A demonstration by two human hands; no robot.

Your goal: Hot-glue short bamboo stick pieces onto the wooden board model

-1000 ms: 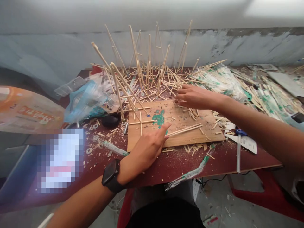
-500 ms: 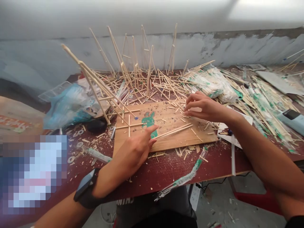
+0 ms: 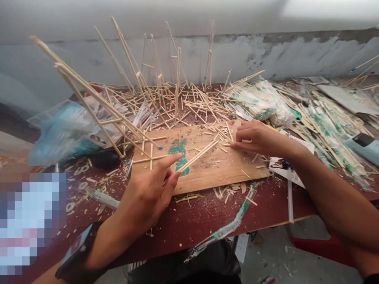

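Note:
My left hand (image 3: 151, 189) pinches the near ends of two thin wooden sticks (image 3: 201, 155), which slant up to the right over a wooden board (image 3: 195, 181). A green rabbit-like figure (image 3: 177, 152) shows on the board beside its fingertips. Over the board's right part, my right hand (image 3: 251, 136) has its fingers bent together at a small stick piece; whether it grips that piece is too small to tell. Short stick pieces (image 3: 224, 150) lie between the hands. Joined sticks (image 3: 151, 156) cross at the board's left side.
Tall stick frames (image 3: 177, 86) stand behind the board, the nearest leaning at the left. Plastic packs of sticks (image 3: 263, 98) lie at the back right. A blue bag (image 3: 62, 126) is at the left. An empty wrapper (image 3: 225, 228) hangs over the front edge.
The two sticks in my left hand have lifted and tilted more steeply. My right hand's fingers have drawn together near the short pieces. The whole view has shifted somewhat.

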